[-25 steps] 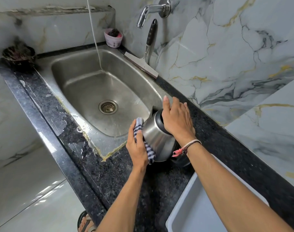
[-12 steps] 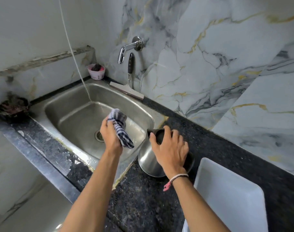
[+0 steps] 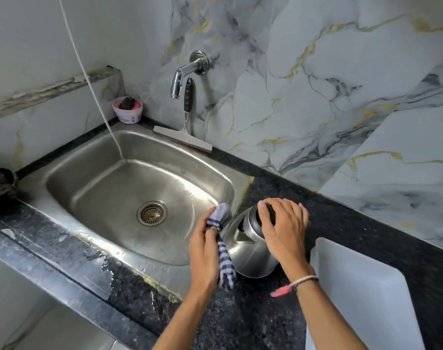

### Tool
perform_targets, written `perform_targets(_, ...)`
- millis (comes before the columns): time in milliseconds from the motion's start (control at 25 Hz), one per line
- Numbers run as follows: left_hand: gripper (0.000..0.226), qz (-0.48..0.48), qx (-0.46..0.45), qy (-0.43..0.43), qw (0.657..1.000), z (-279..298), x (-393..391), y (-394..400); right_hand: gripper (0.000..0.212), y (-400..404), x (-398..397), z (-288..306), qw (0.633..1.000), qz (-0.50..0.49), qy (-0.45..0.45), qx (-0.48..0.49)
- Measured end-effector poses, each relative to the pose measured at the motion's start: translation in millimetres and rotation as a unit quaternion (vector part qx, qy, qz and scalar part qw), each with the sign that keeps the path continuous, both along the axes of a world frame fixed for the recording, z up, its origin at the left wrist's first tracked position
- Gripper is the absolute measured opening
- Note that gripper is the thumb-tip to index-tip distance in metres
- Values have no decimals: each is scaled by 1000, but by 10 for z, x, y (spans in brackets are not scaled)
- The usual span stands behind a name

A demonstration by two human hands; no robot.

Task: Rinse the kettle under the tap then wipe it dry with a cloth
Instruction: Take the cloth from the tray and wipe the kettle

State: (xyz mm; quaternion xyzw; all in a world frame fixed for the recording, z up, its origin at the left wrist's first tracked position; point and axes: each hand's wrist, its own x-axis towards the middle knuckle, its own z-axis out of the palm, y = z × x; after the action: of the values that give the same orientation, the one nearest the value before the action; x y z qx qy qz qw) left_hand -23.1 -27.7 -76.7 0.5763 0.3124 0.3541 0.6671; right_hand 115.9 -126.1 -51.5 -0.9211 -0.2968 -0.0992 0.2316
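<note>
my right hand point(image 3: 283, 228) clamped over the steel kettle point(image 3: 249, 251) top on the tabletop point(image 3: 253, 322), left-hand fingers point(image 3: 202, 251) bunched round the checked cloth point(image 3: 224, 258) pressing its side, sink point(image 3: 109, 198) just beside

squeegee point(image 3: 184, 137) against wall | pink tub point(image 3: 127, 109) in corner | white tray point(image 3: 366, 299)

My one head-worn wide-angle view looks forward and steeply down, close over the worktop point(image 3: 253, 322), sink point(image 3: 109, 195) and wall tap point(image 3: 187, 72).
</note>
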Motion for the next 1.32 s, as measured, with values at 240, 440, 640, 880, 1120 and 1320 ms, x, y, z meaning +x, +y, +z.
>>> perform_targets(240,38,-179,-48,17,982,-44,783,215,64,-40,45,-54,998,22,18,61)
perform_targets(440,39,-477,-152,38,865,-338,1405,782,71,3,49,-140,998,1,-14,67)
perform_targets(640,36,-464,-260,17,847,-647,1440,822,68,60,-1,-158,994,-40,-70,73)
perform_targets(880,34,-22,-228,10,973,-667,560,110,64,190,-69,-133,989,-86,-90,78)
perform_targets(1120,48,45,-66,-41,996,123,386,-97,79,104,-107,58,977,-31,107,183)
perform_targets(1320,57,-181,355,82,914,316,217,-267,81,-164,-26,221,874,-18,338,349)
